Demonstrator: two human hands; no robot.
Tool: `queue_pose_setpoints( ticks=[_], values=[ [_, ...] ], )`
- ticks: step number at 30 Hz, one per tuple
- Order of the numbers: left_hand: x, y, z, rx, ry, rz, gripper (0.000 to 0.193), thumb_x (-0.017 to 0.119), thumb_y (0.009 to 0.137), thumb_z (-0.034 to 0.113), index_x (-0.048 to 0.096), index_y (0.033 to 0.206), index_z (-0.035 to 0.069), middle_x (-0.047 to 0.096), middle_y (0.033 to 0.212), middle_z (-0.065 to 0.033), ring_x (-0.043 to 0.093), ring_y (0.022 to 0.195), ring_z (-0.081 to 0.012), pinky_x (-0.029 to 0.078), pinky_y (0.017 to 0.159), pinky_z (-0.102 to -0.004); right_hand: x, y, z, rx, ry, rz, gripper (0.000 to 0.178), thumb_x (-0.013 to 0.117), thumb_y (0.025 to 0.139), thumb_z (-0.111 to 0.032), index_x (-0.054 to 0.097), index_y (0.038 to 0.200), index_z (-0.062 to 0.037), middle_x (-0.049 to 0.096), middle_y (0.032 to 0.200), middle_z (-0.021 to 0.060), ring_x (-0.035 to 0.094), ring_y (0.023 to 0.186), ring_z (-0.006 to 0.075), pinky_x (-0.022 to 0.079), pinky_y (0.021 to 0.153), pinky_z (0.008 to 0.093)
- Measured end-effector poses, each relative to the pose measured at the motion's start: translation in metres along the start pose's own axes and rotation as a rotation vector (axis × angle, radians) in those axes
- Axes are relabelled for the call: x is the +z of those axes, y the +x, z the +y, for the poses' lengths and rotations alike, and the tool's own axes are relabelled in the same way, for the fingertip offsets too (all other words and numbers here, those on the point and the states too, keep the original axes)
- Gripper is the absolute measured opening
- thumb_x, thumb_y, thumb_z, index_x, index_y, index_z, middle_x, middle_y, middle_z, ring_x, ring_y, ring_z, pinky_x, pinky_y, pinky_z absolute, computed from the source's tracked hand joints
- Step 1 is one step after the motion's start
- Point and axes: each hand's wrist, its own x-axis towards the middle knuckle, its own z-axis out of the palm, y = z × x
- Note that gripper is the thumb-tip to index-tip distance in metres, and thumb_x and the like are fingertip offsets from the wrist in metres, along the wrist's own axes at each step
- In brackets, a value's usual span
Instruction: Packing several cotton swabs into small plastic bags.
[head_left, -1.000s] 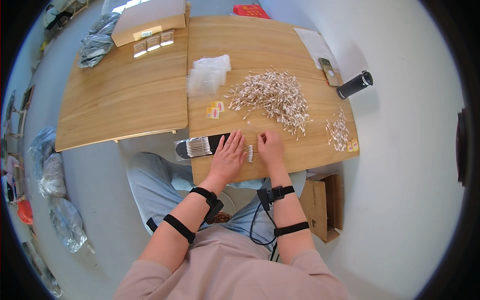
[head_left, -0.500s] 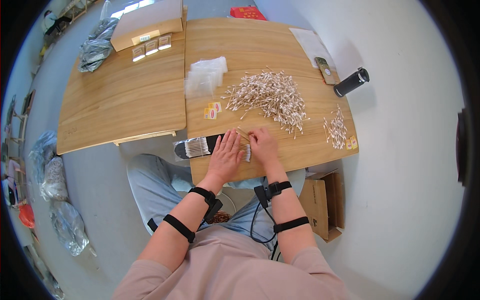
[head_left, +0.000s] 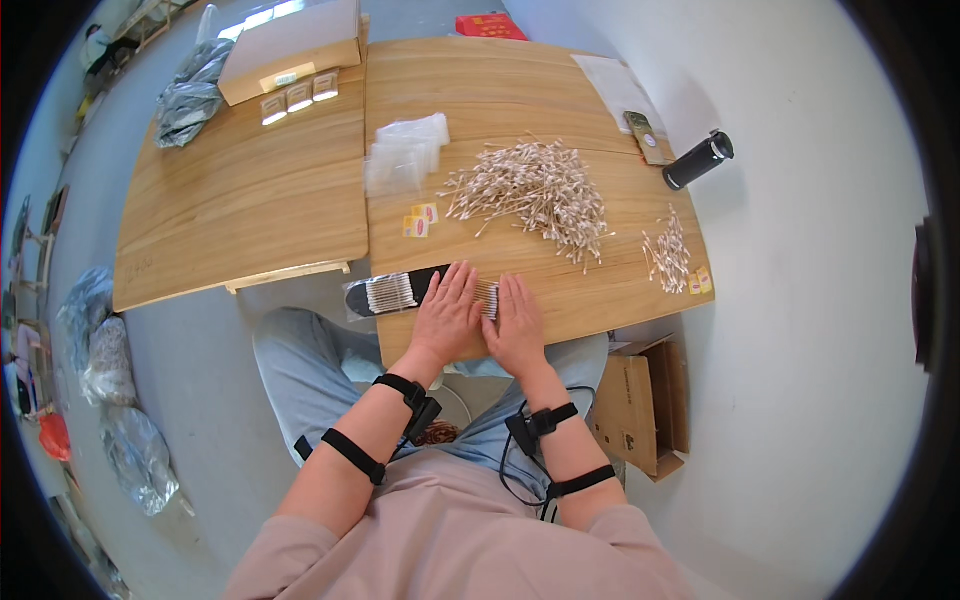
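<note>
Black material forms the strip [head_left: 427, 285] along the table's near edge in the head view, its right part hidden beneath the left hand [head_left: 447, 314]. That hand lies flat, fingers stretched out and slightly parted; whether its palm presses anything cannot be told. Left of it, a sleeved row of cotton swabs [head_left: 390, 293] rests on the strip, the clear film hard to trace against it. Between the hands shows part of another swab row [head_left: 488, 299], partly covered. The right hand [head_left: 515, 322] lies palm down at that row's right end, fingers extended, gripping nothing visible; its underside is out of sight. Beyond is a heaped swab pile [head_left: 540, 195], single sticks hard to separate. An open carton [head_left: 628, 410] below is partly cut off by the tabletop [head_left: 590, 300].
</note>
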Motion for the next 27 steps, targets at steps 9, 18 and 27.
queue_pose_setpoints(
  ticks=[9,18,27],
  values=[
    [-0.001,-0.006,0.005,0.042,-0.01,0.035,0.055,0.043,0.099,0.037,0.045,0.142,0.002,0.036,0.153,-0.0144,0.029,0.145,-0.0266,0.019,0.118,-0.0455,0.013,-0.004,-0.009,0.047,-0.219,-0.209,0.06,0.047,0.094,-0.029,0.037,0.145,0.0021,0.039,0.15,0.0191,0.034,0.142,0.0315,0.018,0.117,0.0532],
    [-0.006,-0.007,-0.001,0.001,-0.132,0.059,0.052,0.047,0.098,0.032,0.046,0.141,0.002,0.039,0.151,-0.0151,0.034,0.142,-0.028,0.022,0.117,-0.0455,0.013,-0.001,-0.015,0.066,-0.213,-0.213,0.06,0.05,0.094,-0.028,0.038,0.144,0.0017,0.038,0.15,0.0199,0.032,0.142,0.0322,0.02,0.116,0.0547],
    [-0.044,-0.036,-0.09,-0.454,-0.064,0.566,0.022,0.054,0.095,0.019,0.058,0.109,0.002,0.059,0.108,-0.0168,0.054,0.105,-0.0367,0.042,0.092,-0.0464,0.019,0.024,-0.023,-0.031,-0.218,-0.303,0.062,0.049,0.096,-0.032,0.034,0.147,0.0005,0.036,0.153,0.0164,0.03,0.144,0.0296,0.019,0.117,0.053]
  ],
)
